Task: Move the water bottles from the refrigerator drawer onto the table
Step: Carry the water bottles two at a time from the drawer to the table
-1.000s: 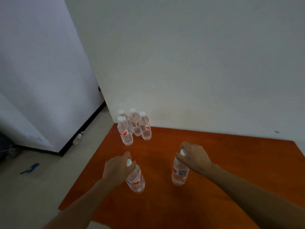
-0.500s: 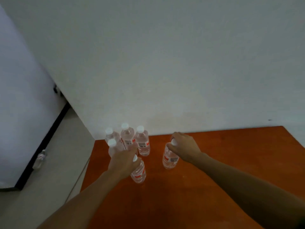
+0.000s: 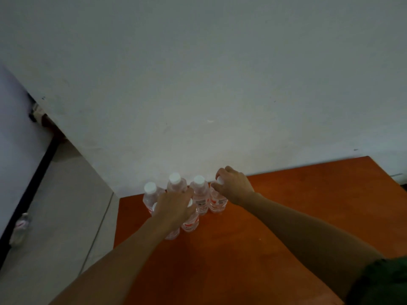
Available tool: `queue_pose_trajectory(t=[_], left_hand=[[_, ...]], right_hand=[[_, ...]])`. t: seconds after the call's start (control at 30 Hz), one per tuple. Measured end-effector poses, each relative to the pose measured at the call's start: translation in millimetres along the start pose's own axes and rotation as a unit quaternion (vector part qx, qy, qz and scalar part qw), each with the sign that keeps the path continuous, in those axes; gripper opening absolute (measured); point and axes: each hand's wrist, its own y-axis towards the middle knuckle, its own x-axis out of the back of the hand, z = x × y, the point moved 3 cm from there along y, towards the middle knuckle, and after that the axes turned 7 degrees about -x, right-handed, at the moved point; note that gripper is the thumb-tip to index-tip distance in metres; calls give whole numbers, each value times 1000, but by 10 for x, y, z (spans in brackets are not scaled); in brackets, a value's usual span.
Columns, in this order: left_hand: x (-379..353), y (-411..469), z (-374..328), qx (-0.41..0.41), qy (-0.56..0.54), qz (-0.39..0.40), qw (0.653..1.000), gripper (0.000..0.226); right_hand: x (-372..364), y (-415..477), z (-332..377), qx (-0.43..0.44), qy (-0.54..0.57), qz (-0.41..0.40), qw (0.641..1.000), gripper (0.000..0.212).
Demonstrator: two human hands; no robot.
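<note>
Several clear water bottles with white caps and red labels stand clustered at the far left corner of the orange table [image 3: 286,216], against the wall. My left hand [image 3: 174,208] grips the cap of a front bottle [image 3: 190,223], which stands on the table beside the cluster. My right hand [image 3: 233,186] holds the cap of another bottle [image 3: 217,202] at the cluster's right end, touching its neighbour [image 3: 199,194]. Two more bottles [image 3: 150,194] [image 3: 175,183] stand behind my left hand. The refrigerator drawer is out of view.
A white wall [image 3: 198,84] rises right behind the table. To the left lies grey floor [image 3: 61,216] and a white panel with a black lower edge [image 3: 37,172]. One bottle [image 3: 21,225] lies on the floor beside it.
Both hands moved the two held bottles away from me to the far left corner, up against the standing cluster. The view has turned towards the wall.
</note>
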Motion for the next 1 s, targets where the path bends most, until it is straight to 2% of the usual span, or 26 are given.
queue_pose_trajectory(t=[0.13, 0.27, 0.47, 0.57, 0.7, 1.0], left_hand=[[23, 8, 10, -11, -16, -10, 1000, 43], [185, 31, -58, -11, -25, -35, 999, 35], [566, 147, -529, -3, -14, -96, 995, 29], [578, 162, -1063, -37, -33, -95, 994, 27], [432, 150, -1974, -91, -31, -57, 994, 25], [-3, -101, -4591, -232, -26, -19, 972, 26]], right_hand=[[-19, 43, -71, -30, 35, 10, 999, 42], [50, -17, -171, -29, 58, 36, 997, 49], [273, -527, -708, -81, 91, 3, 993, 48], [414, -954, -1157, -99, 91, -11, 991, 41], [669, -1706, -1841, -136, 95, -38, 985, 29], [1408, -3852, -3579, -254, 92, -95, 958, 23]])
